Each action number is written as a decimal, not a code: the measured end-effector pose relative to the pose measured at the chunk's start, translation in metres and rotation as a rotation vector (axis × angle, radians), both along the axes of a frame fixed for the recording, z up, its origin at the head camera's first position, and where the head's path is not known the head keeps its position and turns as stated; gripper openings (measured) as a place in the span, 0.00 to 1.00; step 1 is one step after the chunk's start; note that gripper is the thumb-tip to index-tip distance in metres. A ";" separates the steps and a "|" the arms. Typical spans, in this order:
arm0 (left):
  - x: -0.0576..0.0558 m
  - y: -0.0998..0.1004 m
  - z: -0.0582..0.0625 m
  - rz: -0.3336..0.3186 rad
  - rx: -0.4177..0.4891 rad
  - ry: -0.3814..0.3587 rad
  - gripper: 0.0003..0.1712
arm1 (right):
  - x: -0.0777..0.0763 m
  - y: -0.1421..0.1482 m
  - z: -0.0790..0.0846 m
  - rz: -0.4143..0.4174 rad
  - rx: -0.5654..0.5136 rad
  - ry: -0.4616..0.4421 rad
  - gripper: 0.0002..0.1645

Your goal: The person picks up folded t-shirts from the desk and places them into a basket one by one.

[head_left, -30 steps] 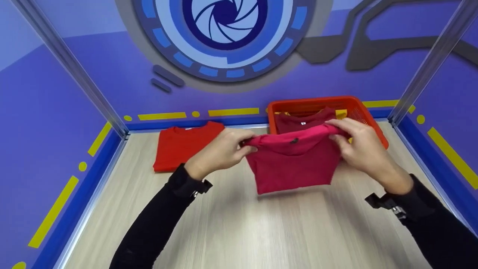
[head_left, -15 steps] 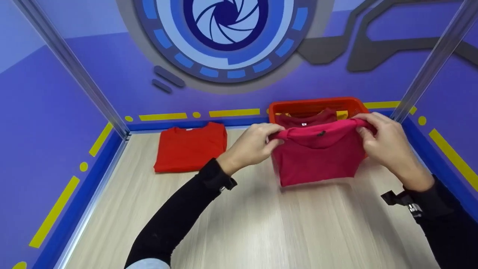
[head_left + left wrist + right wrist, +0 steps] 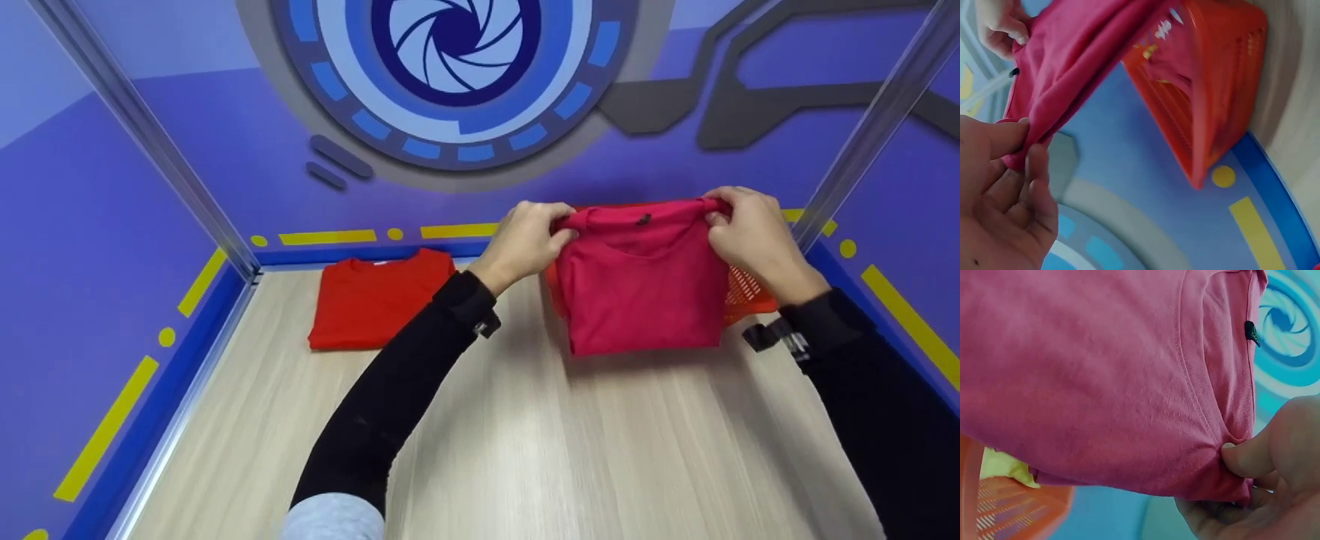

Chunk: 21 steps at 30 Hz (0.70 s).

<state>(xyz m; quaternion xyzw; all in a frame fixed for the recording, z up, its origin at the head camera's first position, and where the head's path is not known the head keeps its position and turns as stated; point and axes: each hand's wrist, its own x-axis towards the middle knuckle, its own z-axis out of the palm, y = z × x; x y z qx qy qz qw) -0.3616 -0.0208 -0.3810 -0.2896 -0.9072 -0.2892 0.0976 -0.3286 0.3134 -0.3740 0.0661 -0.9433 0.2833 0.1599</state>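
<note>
Head view: hands point(image 3: 525, 240) point(image 3: 754, 236) pinch the pink shirt point(image 3: 645, 296), now hiding more basket point(image 3: 745, 291).

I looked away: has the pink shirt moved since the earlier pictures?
Yes: in the head view, the pink shirt moved right and upward relative to the orange basket.

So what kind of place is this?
Probably a small work booth: printed blue walls with metal corner posts stand round three sides of a pale table, and a folded red shirt and an orange basket sit on it.
</note>
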 end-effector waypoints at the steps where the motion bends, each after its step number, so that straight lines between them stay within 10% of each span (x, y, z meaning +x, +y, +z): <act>1: -0.006 0.002 -0.002 0.015 -0.011 0.001 0.14 | -0.007 0.001 -0.002 -0.002 0.008 -0.016 0.22; 9: -0.042 0.016 -0.027 0.098 0.018 -0.091 0.13 | -0.052 -0.001 -0.019 -0.016 0.141 -0.108 0.24; 21: -0.062 0.026 -0.066 0.156 -0.078 -0.168 0.14 | -0.085 -0.005 -0.049 -0.004 0.273 -0.282 0.26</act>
